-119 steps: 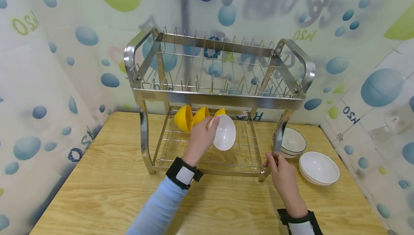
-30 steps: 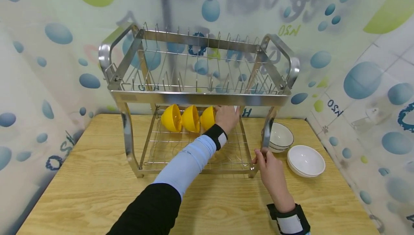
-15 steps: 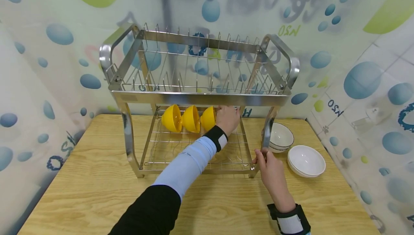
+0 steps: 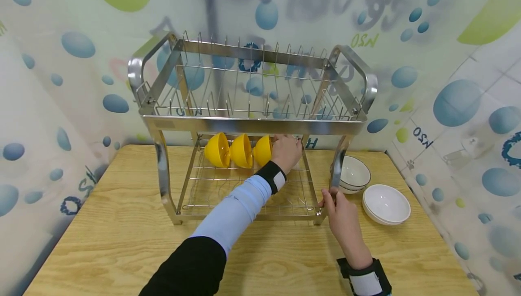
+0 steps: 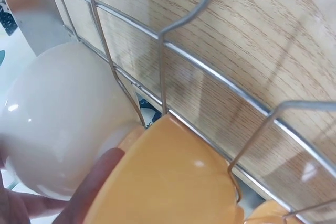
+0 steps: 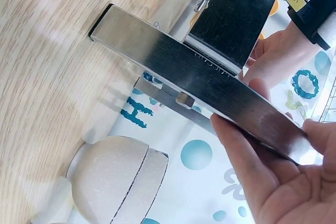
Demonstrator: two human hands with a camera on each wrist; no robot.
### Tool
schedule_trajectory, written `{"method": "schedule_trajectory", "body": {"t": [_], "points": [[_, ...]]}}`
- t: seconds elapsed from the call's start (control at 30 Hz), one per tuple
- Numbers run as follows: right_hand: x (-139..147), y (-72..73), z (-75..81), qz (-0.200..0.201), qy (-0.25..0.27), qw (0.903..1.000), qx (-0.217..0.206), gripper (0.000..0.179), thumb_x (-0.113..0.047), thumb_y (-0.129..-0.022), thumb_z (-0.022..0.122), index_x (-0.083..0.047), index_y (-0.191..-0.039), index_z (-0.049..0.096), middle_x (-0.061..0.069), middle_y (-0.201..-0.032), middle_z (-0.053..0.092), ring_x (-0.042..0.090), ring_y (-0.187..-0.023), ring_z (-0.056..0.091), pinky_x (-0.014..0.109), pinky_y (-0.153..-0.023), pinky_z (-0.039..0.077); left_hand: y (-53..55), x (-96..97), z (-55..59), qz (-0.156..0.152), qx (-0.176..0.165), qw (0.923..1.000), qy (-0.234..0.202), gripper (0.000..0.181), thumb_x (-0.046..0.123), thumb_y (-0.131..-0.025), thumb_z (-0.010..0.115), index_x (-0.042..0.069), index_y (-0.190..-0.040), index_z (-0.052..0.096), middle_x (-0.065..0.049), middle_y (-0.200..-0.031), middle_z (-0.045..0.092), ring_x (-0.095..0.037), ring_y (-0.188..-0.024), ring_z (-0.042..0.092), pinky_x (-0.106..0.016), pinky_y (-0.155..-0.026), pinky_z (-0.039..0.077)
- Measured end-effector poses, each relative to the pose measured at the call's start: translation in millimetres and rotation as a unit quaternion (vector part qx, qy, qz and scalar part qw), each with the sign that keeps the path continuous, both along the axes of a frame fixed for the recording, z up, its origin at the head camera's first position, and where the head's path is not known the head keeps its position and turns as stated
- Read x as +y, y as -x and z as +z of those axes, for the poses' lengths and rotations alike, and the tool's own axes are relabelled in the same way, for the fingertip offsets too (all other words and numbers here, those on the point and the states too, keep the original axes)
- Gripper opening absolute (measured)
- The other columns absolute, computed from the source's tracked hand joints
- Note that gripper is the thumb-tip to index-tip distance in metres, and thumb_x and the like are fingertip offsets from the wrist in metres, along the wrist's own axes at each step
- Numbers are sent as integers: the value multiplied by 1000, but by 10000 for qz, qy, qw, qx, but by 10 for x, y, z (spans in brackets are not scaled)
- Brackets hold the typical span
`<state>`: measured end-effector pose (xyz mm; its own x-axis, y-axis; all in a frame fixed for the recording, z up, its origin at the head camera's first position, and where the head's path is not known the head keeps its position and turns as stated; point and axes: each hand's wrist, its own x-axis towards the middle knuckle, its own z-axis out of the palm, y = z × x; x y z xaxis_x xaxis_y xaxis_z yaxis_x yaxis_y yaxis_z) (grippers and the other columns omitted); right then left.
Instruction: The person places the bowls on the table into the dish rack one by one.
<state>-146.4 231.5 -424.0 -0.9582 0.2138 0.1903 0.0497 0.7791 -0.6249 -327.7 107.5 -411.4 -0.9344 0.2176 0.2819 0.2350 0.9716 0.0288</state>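
Bowl (image 5: pixel 63 114) (white; prob. light, stiff, slick, fragile; best hold: rim) is being pinched by L hand (image 4: pixel 286 152) at lower shelf (image 4: pixel 282 216), 3 o'clock of yellow bowls (image 4: pixel 240 151), R hand (image 4: pixel 345 221) gripping rack post (image 4: pixel 337 169) at 4 o'clock.

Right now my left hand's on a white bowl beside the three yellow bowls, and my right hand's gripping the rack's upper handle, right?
Not quite: your right hand grips the right front leg of the rack, low down, as the head view shows. Your left hand is indeed on a white bowl beside the three yellow bowls.
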Motion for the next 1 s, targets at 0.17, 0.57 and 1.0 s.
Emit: {"method": "schedule_trajectory", "body": {"t": [0.17,0.57,1.0], "points": [[-25,-2,13,28,36,10000,-66,38,-42,-100,40,-8,-98,57,2,-79,69,12,-56,44,23,-49,33,-15,-41,37,11,-322,9987,-384,58,47,-101,32,-1,-114,63,-18,-94,62,-16,-59,60,-25,-52,54],[-51,-5,25,99,105,9998,-149,40,-43,-100,39,-7,-98,57,2,-80,68,13,-57,44,24,-49,34,-81,-121,152,-226,-578,9965,-555,51,43,-100,41,0,-114,63,-13,-92,66,-24,-83,65,-29,-62,57],[-9,-24,46,95,134,9997,-183,42,-44,-100,38,-7,-100,57,3,-81,69,13,-55,42,24,-49,34,-355,-320,314,-664,-1298,9756,-1642,54,41,-100,41,-1,-134,44,-23,-117,57,-28,-91,65,-34,-73,57]]}}
